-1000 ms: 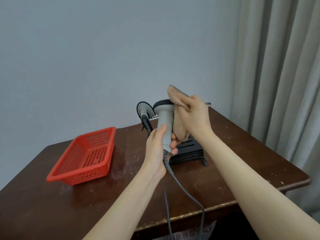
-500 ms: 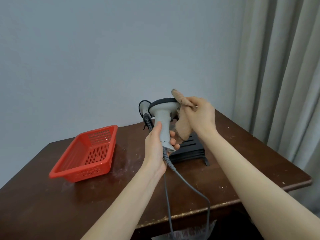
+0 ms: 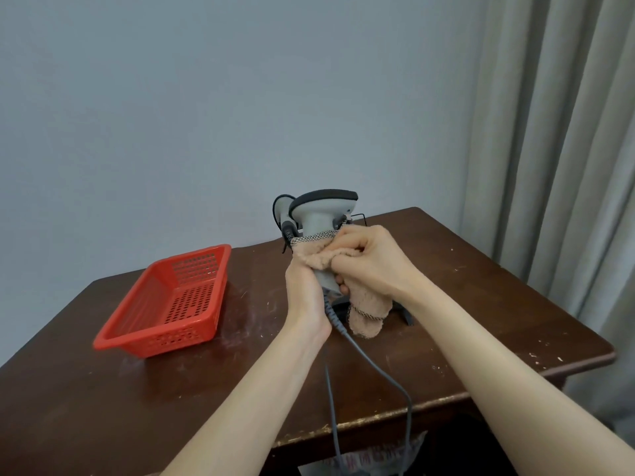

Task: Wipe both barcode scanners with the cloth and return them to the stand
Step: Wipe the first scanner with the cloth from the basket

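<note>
A person is holding a grey barcode scanner (image 3: 321,207) upright above a dark wooden table (image 3: 446,286), its long axis vertical and its black-topped head uppermost, facing right. The left hand (image 3: 305,286) is gripping the lower handle. The right hand (image 3: 371,259) is curling its fingers round a peach cloth (image 3: 366,314) wrapped about the handle, with the cloth's tail hanging down. The hands and cloth are hiding most of the black stand (image 3: 403,312). A second scanner (image 3: 282,209) is peeking out behind, mostly covered. Printing on something below the table edge is too blurred to read.
</note>
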The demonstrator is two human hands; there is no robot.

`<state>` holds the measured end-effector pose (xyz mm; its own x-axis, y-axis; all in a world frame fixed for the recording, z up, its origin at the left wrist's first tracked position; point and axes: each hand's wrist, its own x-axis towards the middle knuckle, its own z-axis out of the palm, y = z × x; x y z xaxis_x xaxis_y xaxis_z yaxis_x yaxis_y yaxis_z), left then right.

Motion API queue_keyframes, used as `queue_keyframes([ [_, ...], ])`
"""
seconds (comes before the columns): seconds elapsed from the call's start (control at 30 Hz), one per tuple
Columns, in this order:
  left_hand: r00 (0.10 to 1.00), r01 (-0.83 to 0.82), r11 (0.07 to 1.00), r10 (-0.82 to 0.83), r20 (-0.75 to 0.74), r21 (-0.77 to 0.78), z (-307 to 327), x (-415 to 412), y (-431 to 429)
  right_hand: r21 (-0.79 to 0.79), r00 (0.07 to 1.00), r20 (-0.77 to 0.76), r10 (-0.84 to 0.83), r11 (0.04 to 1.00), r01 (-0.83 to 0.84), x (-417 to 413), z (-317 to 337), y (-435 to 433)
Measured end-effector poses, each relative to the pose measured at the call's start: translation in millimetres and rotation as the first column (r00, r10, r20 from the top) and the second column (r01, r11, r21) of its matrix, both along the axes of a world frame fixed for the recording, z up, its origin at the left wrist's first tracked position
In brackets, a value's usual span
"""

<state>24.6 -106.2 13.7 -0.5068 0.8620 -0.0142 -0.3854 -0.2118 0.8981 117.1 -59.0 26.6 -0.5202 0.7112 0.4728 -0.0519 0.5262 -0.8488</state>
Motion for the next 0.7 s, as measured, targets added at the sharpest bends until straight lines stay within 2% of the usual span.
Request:
queue_keyframes([
  [0.1,0.999,0.024,0.999,-0.025,-0.038,-0.033,-1.7,7.4,-1.9,0.048,0.958,-0.01,-0.287,0.957,0.287,-5.1,3.9,16.1],
  [0.13,0.998,0.029,0.999,-0.03,-0.047,-0.04,-2.9,8.9,-1.4,0.055,0.942,-0.012,-0.336,0.94,0.337,-5.3,5.0,20.9],
  [0.2,0.999,0.003,0.999,-0.006,-0.051,-0.045,-1.7,8.7,-0.1,-0.005,0.964,-0.02,-0.265,0.964,0.265,-3.9,6.8,22.6],
  [0.27,0.999,-0.027,0.999,0.027,-0.024,-0.018,3.2,5.6,1.2,-0.072,0.999,-0.026,-0.046,0.996,0.044,-0.2,3.9,13.5],
  [0.33,1.0,-0.018,1.0,0.018,0.0,0.012,7.5,3.0,1.7,-0.016,0.996,0.03,0.086,0.996,-0.086,4.0,-0.9,6.2],
  [0.4,0.999,0.023,1.0,-0.023,0.025,0.014,6.7,4.1,-0.2,-0.021,0.988,0.061,0.143,0.99,-0.142,6.1,-4.2,4.4],
  [0.47,0.997,0.052,0.999,-0.052,0.05,0.014,2.3,6.9,-2.3,-0.112,0.993,0.019,0.114,0.987,-0.111,5.3,-1.2,5.7],
  [0.53,0.993,0.08,0.997,-0.08,0.083,0.013,-1.3,9.4,-3.1,-0.166,0.997,-0.042,-0.064,0.984,0.056,0.8,-1.3,13.8],
  [0.6,0.987,0.11,0.994,-0.11,0.116,0.012,-3.2,9.3,-1.2,-0.073,0.972,-0.045,-0.231,0.971,0.227,0.0,0.5,19.8],
  [0.63,0.983,0.119,0.993,-0.12,0.139,0.015,-1.8,7.6,0.3,-0.039,0.977,-0.04,-0.21,0.977,0.208,1.6,0.6,21.8],
  [0.7,0.972,0.128,0.992,-0.13,0.197,0.021,1.7,0.8,2.9,-0.112,1.0,-0.01,0.0,0.994,-0.001,5.7,-1.3,18.6],
])
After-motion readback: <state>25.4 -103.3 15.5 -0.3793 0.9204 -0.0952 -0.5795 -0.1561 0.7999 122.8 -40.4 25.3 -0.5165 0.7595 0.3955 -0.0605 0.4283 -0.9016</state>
